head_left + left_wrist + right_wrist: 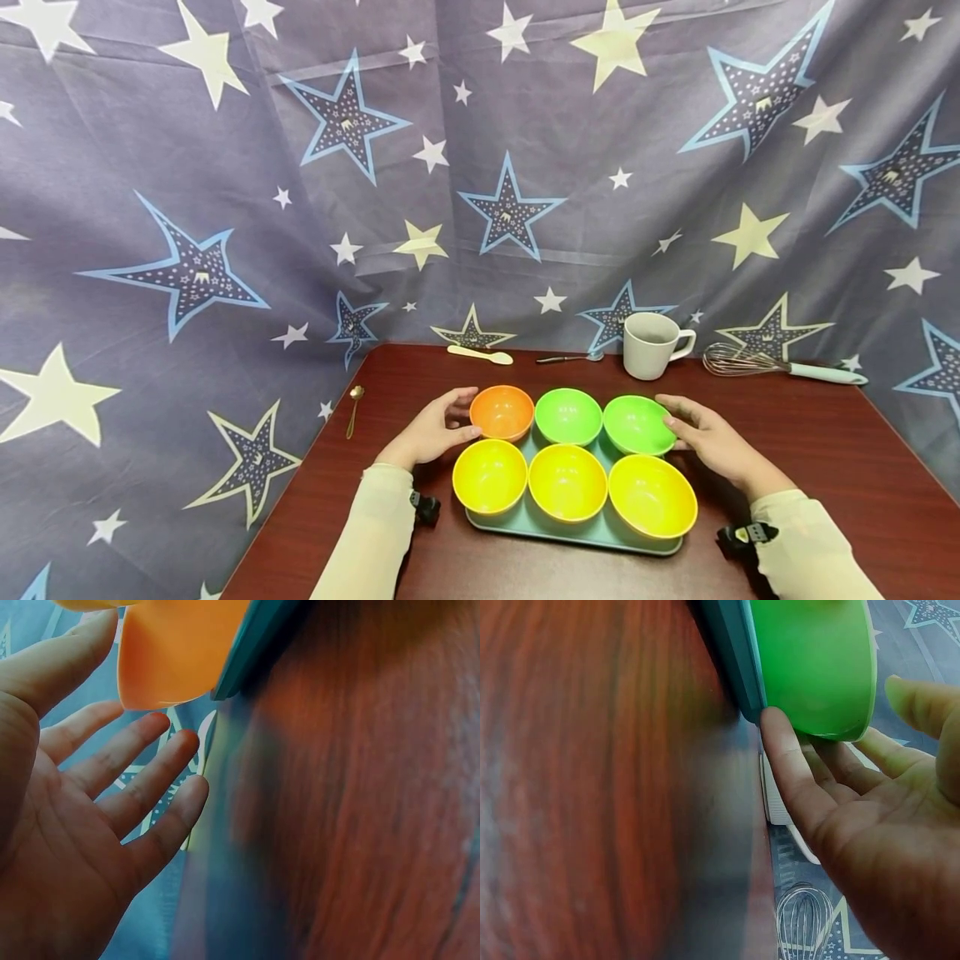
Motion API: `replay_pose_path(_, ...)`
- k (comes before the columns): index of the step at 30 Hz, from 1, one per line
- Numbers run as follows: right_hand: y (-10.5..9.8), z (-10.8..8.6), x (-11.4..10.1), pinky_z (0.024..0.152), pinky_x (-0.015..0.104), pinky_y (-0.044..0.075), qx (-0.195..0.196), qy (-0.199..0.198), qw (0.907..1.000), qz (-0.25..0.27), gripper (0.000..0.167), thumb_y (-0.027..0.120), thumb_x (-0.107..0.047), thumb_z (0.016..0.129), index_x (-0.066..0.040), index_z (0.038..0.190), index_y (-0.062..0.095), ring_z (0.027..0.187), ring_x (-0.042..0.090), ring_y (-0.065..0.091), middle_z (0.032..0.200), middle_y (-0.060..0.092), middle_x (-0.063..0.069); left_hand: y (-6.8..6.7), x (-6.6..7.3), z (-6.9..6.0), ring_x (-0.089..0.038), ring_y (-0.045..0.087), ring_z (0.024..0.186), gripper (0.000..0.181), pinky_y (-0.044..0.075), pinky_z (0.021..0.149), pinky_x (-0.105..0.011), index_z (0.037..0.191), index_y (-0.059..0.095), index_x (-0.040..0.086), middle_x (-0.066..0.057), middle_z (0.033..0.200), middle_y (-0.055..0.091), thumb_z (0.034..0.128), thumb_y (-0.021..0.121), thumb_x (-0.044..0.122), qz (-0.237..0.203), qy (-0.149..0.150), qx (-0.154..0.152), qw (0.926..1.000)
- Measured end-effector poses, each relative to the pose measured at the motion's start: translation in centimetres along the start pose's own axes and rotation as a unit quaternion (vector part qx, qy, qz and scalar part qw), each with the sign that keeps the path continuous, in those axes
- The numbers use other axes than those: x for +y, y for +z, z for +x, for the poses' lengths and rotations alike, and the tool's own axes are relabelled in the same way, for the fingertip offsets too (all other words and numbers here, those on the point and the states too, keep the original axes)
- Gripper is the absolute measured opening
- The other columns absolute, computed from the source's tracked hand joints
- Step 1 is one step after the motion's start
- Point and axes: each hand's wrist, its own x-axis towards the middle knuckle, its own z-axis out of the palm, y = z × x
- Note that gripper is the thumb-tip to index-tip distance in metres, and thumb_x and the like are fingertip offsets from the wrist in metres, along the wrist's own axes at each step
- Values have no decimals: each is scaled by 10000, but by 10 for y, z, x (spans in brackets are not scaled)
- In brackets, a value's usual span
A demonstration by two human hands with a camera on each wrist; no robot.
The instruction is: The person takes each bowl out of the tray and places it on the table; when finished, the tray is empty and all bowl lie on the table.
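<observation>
Three yellow bowls stand in the near row on a grey-green tray (pixel 525 521): left (pixel 491 477), middle (pixel 567 483) and right (pixel 652 497). Behind them are an orange bowl (pixel 502 413) and two green ones, middle (pixel 568 417) and right (pixel 640 425). My left hand (pixel 435 429) is beside the orange bowl, its fingers spread near the wall in the left wrist view (pixel 97 795). At the right green bowl (pixel 817 667) my right hand (pixel 712 442) has its fingers around the outer side, loosely bent; a fingertip lies by the tray edge (pixel 742 667).
Along the back of the dark red table (pixel 810 467) lie a cream spoon (pixel 480 355), a small dark-handled utensil (pixel 566 359), a light grey mug (pixel 649 346) and a whisk (pixel 787 367). A gold spoon (pixel 354 410) lies at the left edge. A star-patterned cloth hangs behind.
</observation>
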Motion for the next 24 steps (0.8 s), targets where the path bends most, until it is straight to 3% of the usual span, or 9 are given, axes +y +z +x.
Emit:
replay_pose_path(8, 0, 1, 2, 868, 386, 605, -48, 112, 9999, 102, 611, 535, -212, 1116, 94, 1589, 299, 1099, 104, 651, 1536, 386, 374, 1, 1, 0, -282, 644, 1203, 740, 526, 1012, -512, 1571, 457, 111, -112, 1402, 601, 940, 822, 246, -131, -27, -39, 9999)
replay_pose_path(14, -1, 0, 4, 858, 390, 607, -73, 51, 9999, 57, 603, 559, -165, 1102, 114, 1575, 311, 1080, 111, 652, 1536, 387, 374, 2, 1, 1, -240, 646, 1201, 777, 535, 1004, -463, 1576, 450, 114, -81, 1406, 600, 919, 844, 244, -51, -83, -73, 9999)
replay_pose_path(21, -5, -1, 7, 979, 178, 463, -187, -337, 9974, -611, 686, 693, -121, 1013, 111, 1560, 351, 1350, 407, 504, 1543, 450, 312, 1, 4, 0, -286, 644, 1208, 771, 532, 1005, -504, 1570, 458, 112, -113, 1400, 601, 915, 848, 230, -137, -55, -62, 9999)
replay_pose_path(24, -8, -2, 10, 1003, 144, 413, -322, -390, 9971, -565, 750, 732, -114, 982, 110, 1571, 327, 1387, 334, 488, 1571, 419, 305, 1, 5, -1, -322, 640, 1211, 769, 523, 1007, -545, 1568, 460, 102, -142, 1404, 596, 911, 849, 198, -224, -22, -49, 9997)
